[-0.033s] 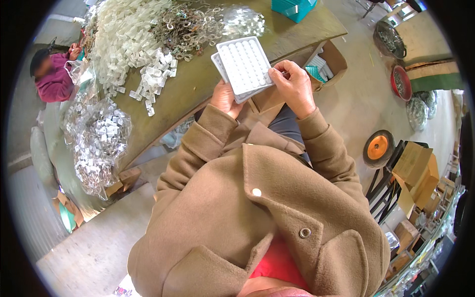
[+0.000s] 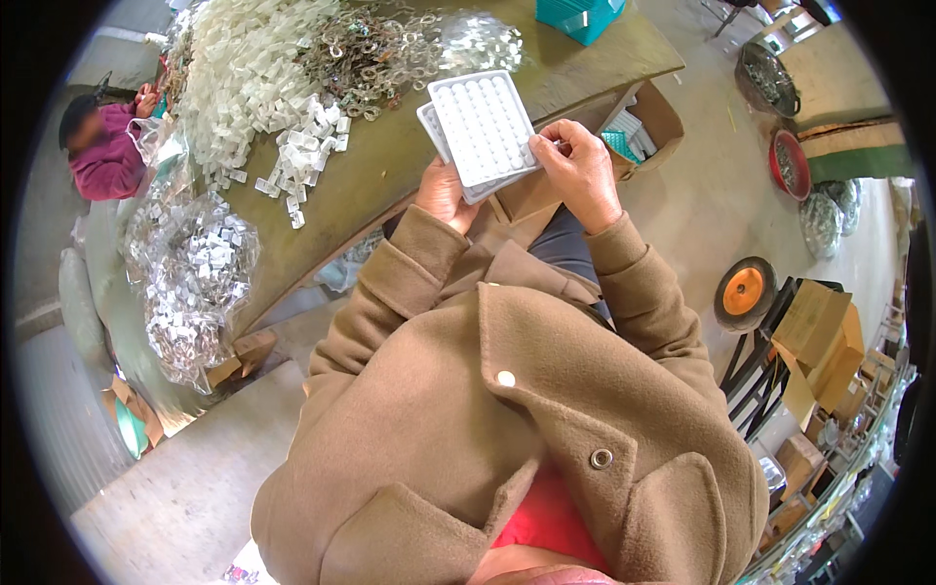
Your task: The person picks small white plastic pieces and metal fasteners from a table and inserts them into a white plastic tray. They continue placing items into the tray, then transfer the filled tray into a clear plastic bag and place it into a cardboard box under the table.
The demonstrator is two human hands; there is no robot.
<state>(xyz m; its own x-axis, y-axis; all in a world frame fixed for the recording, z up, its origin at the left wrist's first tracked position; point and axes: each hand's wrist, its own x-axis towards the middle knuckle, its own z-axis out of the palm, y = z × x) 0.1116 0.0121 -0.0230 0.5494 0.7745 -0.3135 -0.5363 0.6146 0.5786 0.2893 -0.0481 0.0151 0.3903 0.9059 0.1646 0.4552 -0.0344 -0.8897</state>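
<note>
A white plastic tray (image 2: 483,127) with rows of round bumps is held up over the table's near edge. Behind it, slightly fanned out, shows the rim of a second white tray (image 2: 430,130). My left hand (image 2: 446,198) is closed on the lower left of the trays, its fingers partly hidden beneath them. At the right edge, my right hand (image 2: 581,171) has thumb and forefinger pinched against the upper tray. To the left on the table, a small spill of clear plastic pieces (image 2: 308,146) lies nearest the trays.
A large heap of clear pieces (image 2: 239,78) and metal rings (image 2: 366,49) covers the table's far side. A teal box (image 2: 580,18) stands at the far corner. Below the right edge sits an open carton (image 2: 663,122). Someone in a purple top (image 2: 112,161) is at far left, near a bag (image 2: 200,263).
</note>
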